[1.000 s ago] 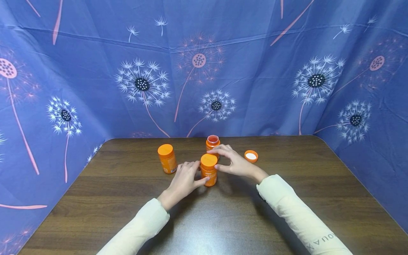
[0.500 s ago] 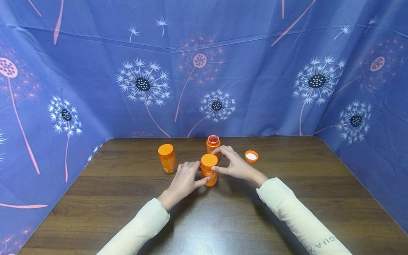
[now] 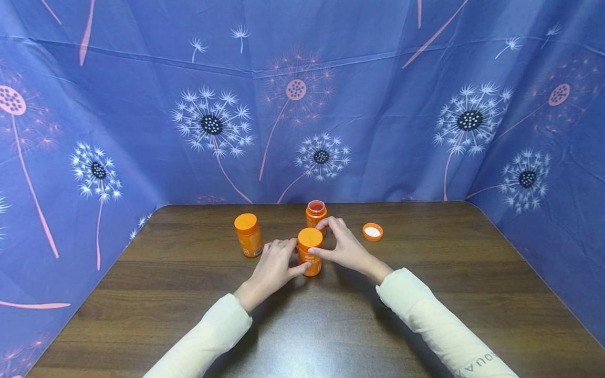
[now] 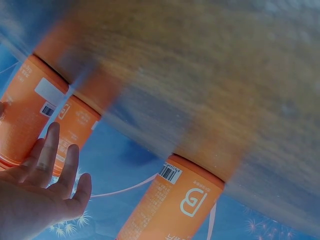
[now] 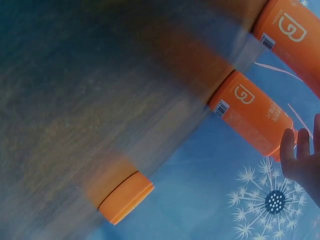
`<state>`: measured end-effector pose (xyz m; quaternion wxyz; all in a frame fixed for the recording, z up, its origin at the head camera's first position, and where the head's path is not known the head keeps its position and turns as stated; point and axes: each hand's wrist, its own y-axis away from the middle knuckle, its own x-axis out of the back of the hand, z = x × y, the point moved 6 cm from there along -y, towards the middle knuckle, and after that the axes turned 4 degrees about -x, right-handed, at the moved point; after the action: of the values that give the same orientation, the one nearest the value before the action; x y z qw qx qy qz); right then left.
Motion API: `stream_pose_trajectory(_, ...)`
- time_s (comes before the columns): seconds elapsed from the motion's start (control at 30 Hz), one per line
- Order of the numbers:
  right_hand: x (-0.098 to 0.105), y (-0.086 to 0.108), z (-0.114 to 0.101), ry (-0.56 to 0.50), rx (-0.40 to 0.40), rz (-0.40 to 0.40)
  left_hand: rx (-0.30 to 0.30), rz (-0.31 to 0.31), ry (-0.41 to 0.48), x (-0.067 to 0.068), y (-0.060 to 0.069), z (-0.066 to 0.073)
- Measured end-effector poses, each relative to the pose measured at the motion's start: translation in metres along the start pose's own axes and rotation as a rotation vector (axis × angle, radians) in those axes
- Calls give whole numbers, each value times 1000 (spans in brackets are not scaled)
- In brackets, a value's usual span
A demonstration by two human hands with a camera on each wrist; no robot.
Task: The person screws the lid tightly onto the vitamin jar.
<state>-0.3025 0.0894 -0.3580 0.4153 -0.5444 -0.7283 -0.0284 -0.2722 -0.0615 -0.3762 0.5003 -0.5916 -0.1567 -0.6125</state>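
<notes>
A capped orange bottle [image 3: 311, 263] stands upright on the table between my hands. My left hand [image 3: 275, 266] steadies it from the left, thumb across the front and fingers at its far side. In the left wrist view, some of those fingers [image 4: 48, 155] spread away from the bottle. My right hand [image 3: 347, 247] pinches the bottle's orange lid [image 3: 310, 238], thumb at the front rim and index finger behind. Just behind stands an uncapped orange bottle [image 3: 315, 211], partly hidden. In the right wrist view, outer fingers of the right hand [image 5: 305, 155] appear near that uncapped bottle's [image 5: 252, 112] top.
Another capped orange bottle [image 3: 248, 236] stands to the left of my left hand. A loose orange cap [image 3: 373, 232] lies to the right, white inside facing up. The brown wooden table [image 3: 165, 294] meets a blue dandelion-print cloth [image 3: 378, 105] at its back edge.
My right thumb has slid left along the front of the lid, and its index finger has shifted right behind it. My left hand and the bottle have stayed in place.
</notes>
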Motion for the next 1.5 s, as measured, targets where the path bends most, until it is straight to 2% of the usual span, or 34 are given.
stream_pose_trajectory(0.13, 1, 0, 1, 3, 0, -22, -10, 10, -3, 0, 0, 0)
stream_pose_trajectory(0.27, 3, -1, 0, -22, 2, -80, -23, 26, -1, 0, 0, 0)
stream_pose_trajectory(0.4, 6, -2, -4, -50, 54, -148, -24, 32, 7, 0, 0, 0)
stream_pose_trajectory(0.6, 11, -6, -7, -58, 131, -227, -12, 10, 19, 0, -1, -1)
stream_pose_trajectory(0.87, 11, -7, -9, -33, 148, -275, -11, -18, 21, 0, -1, -1)
stream_pose_trajectory(1.17, 11, -7, -5, -12, 97, -239, -15, -19, 10, 0, 0, -1)
stream_pose_trajectory(1.5, 5, -5, 0, -39, 31, -125, -21, -8, 15, 1, 0, 0)
